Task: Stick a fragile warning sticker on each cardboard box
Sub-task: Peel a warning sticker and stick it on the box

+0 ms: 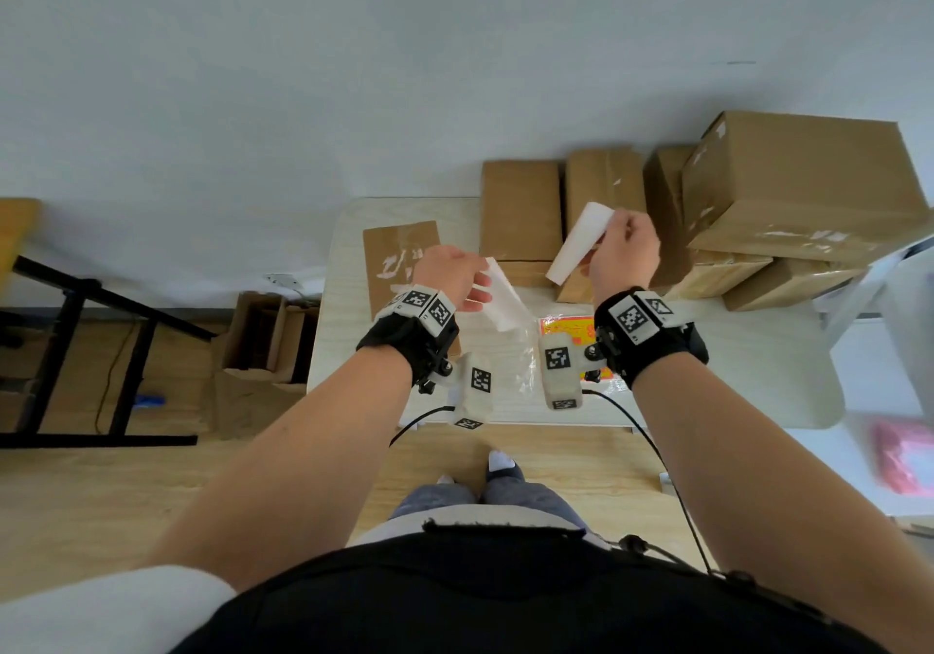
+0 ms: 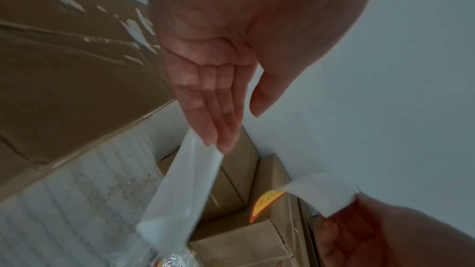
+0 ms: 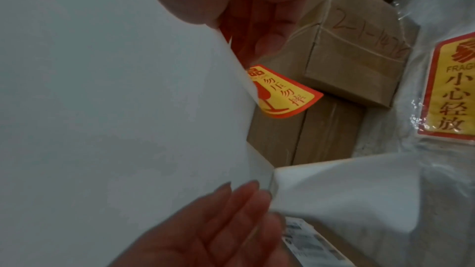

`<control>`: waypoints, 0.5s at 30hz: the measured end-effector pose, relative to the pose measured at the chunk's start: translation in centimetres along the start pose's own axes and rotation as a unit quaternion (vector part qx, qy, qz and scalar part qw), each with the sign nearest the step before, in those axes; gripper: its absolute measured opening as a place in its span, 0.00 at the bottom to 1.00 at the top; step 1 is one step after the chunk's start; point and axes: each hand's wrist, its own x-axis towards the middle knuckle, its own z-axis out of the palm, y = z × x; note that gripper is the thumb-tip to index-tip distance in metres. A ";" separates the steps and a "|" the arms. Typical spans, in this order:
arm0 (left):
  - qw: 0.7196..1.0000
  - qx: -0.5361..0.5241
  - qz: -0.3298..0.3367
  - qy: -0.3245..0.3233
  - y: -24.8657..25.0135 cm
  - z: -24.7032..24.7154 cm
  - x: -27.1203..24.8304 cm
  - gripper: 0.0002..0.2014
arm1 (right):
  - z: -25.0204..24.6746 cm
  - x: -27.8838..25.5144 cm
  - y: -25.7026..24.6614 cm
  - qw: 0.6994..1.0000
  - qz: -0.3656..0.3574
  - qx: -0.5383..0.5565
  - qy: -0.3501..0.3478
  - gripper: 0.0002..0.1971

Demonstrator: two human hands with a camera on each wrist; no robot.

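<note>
My right hand [image 1: 614, 234] is raised over the table and pinches a fragile sticker [image 1: 581, 244] whose white back faces me. The sticker's yellow and red face [image 3: 280, 96] shows in the right wrist view. My left hand [image 1: 475, 289] is open with straight fingers [image 2: 213, 121] and the thumb held apart. A white backing strip [image 2: 185, 186] hangs at its fingertips. Several cardboard boxes [image 1: 520, 208] stand along the back of the table, with a large one [image 1: 793, 183] stacked at the right. A pack of stickers [image 3: 452, 88] in clear plastic lies below my hands.
A flat piece of cardboard [image 1: 399, 259] lies on the pale table [image 1: 733, 390] at the left. On the floor to the left are an open carton [image 1: 263, 340] and a black frame [image 1: 76, 340]. A white surface with a red item [image 1: 899, 456] is at the right.
</note>
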 end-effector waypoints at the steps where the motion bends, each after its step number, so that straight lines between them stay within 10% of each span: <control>1: 1.000 0.014 0.006 -0.011 0.0 0.2 0.0 0.08 | 0.3 -0.2 -0.1 1.000 -0.009 -0.005 -0.013 0.09; 15: 0.978 0.092 0.181 -0.054 -0.2 -2.1 -0.7 0.31 | 4.9 -4.1 -1.8 0.974 -0.039 0.024 -0.222 0.15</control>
